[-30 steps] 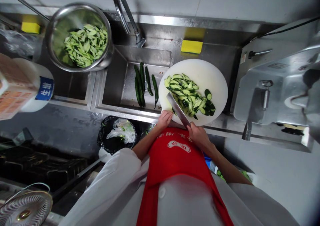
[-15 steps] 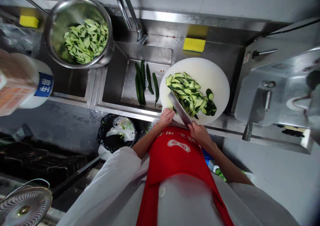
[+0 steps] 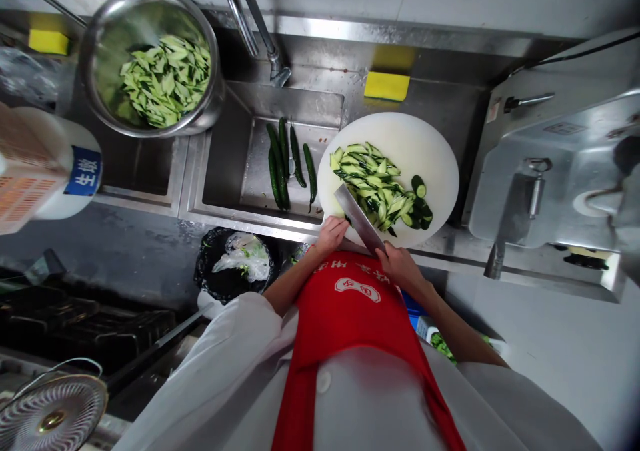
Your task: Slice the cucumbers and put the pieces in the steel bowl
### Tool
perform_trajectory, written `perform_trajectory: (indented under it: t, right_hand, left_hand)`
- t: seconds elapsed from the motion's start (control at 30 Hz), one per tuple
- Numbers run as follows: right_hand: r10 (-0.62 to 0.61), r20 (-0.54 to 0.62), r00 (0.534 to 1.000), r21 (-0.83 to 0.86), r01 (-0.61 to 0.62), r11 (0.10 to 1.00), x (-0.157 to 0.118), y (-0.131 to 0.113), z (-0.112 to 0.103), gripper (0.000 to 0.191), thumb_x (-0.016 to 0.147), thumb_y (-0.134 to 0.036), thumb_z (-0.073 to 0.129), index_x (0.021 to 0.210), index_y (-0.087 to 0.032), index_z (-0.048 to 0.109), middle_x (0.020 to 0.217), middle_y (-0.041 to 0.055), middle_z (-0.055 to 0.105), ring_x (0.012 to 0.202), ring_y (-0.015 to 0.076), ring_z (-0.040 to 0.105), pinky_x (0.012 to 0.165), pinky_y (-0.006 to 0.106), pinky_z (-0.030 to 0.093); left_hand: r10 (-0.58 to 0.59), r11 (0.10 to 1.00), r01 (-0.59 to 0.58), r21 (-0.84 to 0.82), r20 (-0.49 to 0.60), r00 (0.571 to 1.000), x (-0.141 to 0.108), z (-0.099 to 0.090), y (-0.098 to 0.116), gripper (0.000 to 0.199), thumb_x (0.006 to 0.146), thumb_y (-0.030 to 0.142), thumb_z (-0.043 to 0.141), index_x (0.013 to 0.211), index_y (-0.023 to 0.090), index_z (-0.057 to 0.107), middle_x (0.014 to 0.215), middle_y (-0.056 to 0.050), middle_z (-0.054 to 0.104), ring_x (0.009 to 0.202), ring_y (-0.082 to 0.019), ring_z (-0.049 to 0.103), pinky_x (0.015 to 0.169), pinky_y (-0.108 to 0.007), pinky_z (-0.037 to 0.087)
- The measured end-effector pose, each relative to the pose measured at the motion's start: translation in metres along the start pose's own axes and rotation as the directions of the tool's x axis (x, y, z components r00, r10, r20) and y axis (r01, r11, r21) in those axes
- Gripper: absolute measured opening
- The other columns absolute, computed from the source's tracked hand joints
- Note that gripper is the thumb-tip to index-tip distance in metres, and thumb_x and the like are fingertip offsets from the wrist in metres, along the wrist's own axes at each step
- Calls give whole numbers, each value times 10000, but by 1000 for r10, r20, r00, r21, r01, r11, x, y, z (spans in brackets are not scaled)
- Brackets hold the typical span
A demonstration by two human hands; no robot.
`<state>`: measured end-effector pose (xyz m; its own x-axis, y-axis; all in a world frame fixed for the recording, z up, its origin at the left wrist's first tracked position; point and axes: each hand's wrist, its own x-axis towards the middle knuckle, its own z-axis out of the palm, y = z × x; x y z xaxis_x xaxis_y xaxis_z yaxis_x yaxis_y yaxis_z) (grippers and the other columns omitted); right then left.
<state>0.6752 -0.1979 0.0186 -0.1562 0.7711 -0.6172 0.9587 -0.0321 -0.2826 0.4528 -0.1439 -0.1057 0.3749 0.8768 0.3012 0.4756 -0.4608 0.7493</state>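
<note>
My right hand (image 3: pixel 400 264) is closed round the handle of a cleaver (image 3: pixel 360 221), its blade pointing up and left over the front of a round white cutting board (image 3: pixel 435 151). Right beside the blade, at the board's front left edge, my left hand (image 3: pixel 332 234) has its fingers curled down on a piece of cucumber, mostly hidden under them. Cut cucumber slices (image 3: pixel 370 178) lie in a heap behind the cleaver. To their right is a small group of dark rounded cucumber pieces (image 3: pixel 421 212).
Several whole cucumbers (image 3: pixel 283 161) lie in the sink (image 3: pixel 225 151) left of the board. A steel pot (image 3: pixel 213 104) of slices stands farther left. Behind the board is a yellow sponge (image 3: pixel 387 86); a lined bin (image 3: pixel 203 271) stands below the sink, steel equipment (image 3: pixel 505 164) at right.
The view has shifted slightly, moving the pot and sink a little left. Both hands and the cleaver look almost unchanged in place.
</note>
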Motion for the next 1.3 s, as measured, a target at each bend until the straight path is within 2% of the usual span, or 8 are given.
perform_trajectory:
  t: [0.27, 0.43, 0.57, 0.73, 0.9, 1.03, 1.2, 1.3]
  right_hand:
    - [42, -19, 999, -17, -43, 999, 7, -6, -24, 394, 1042, -391, 268, 1078, -161, 585, 915, 112, 720, 866, 226, 664, 721, 284, 352]
    - [6, 33, 999, -90, -3, 996, -13, -13, -34, 374, 1044, -369, 269, 1134, -156, 563, 883, 126, 727, 832, 236, 696, 698, 275, 384]
    - [-58, 98, 994, -120, 70, 990, -14, -21, -25, 356, 1041, -336, 281, 1201, -156, 544, 944, 150, 729, 907, 256, 713, 734, 281, 443]
    - [-14, 92, 996, -57, 19, 998, -14, -20, -18, 337, 1037, -344, 299, 1205, -171, 534, 967, 151, 726, 926, 268, 717, 757, 329, 494]
    - [-19, 55, 998, -4, 19, 1000, -18, -15, -14, 339, 1032, -324, 296, 1206, -166, 540, 998, 156, 723, 959, 280, 709, 787, 356, 503]
    - [-17, 35, 999, 24, 16, 1000, -19, -12, -13, 345, 1029, -332, 299, 1195, -159, 548, 979, 159, 723, 949, 276, 710, 773, 336, 501]
    - [98, -21, 995, 44, -97, 994, -21, 1, -14, 344, 1035, -338, 279, 1187, -172, 539, 956, 146, 726, 915, 258, 716, 745, 316, 482]
    - [117, -42, 992, 59, -114, 992, -21, 6, -13, 358, 1039, -337, 256, 1187, -168, 535, 953, 137, 728, 916, 260, 714, 752, 321, 474]
  left_hand:
    - [-32, 999, 31, -14, -63, 997, 15, -20, 23, 218, 997, 296, 502, 976, 194, 693, 903, -78, 674, 861, -188, 605, 797, -373, 534]
    - [-97, 994, 72, -80, -380, 920, 113, -50, 59, 152, 975, 267, 552, 1054, 188, 655, 1004, -74, 645, 988, -200, 600, 926, -390, 494]
    - [157, 980, -146, -139, 71, 985, 214, 11, 78, 151, 939, 167, 565, 1050, 156, 668, 1078, -93, 643, 1048, -204, 596, 960, -391, 495]
    - [176, 973, -227, -29, 727, 664, 265, 109, 78, 345, 670, -78, 692, 923, 156, 707, 1099, -83, 660, 1007, -205, 596, 944, -427, 507]
    - [147, 965, -262, -1, 831, 536, 276, 122, 69, 230, 582, -4, 799, 709, 129, 662, 807, -10, 640, 654, -110, 513, 759, -266, 533]
    - [195, 975, -205, -81, 752, 630, 284, 100, 72, 177, 677, 95, 787, 759, 127, 634, 750, 5, 633, 614, -92, 504, 672, -210, 512]
    - [34, 935, 57, -349, 248, 968, 253, -6, 70, 204, 826, 254, 698, 969, 144, 604, 946, -23, 634, 766, -98, 600, 718, -212, 531]
    - [-272, 849, 242, -470, 6, 962, 193, -70, 53, 280, 780, 327, 744, 961, 170, 599, 952, -10, 609, 775, -98, 606, 704, -222, 559]
